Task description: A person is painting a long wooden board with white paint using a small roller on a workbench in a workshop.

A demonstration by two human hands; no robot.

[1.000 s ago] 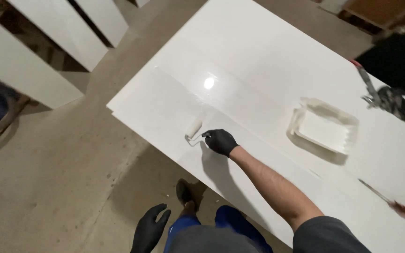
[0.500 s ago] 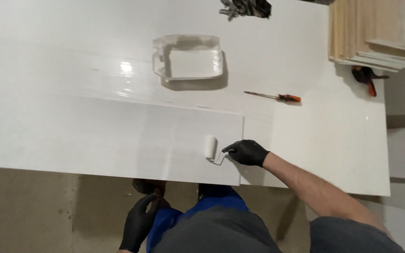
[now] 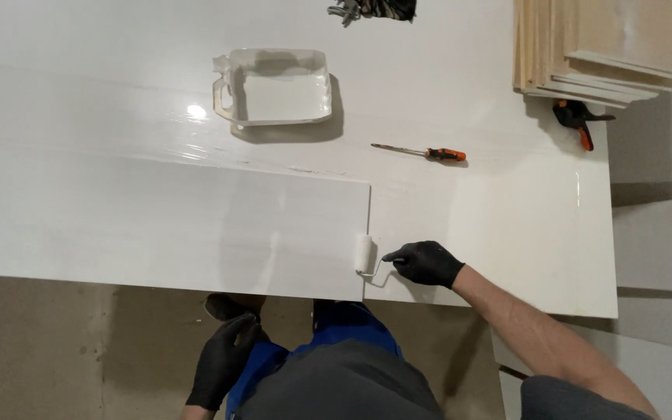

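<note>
The fingers (image 3: 410, 260) of the right hand (image 3: 427, 263), in a black glove, are closed around the thin handle of a small paint roller (image 3: 364, 254). The roller is pressed on the right end of a white board (image 3: 165, 225), which is laid on the white bench (image 3: 507, 225). The right arm is stretched out over the bench. The left hand (image 3: 223, 362) is hung low by the leg, its fingers loosely curled, and nothing is held.
</note>
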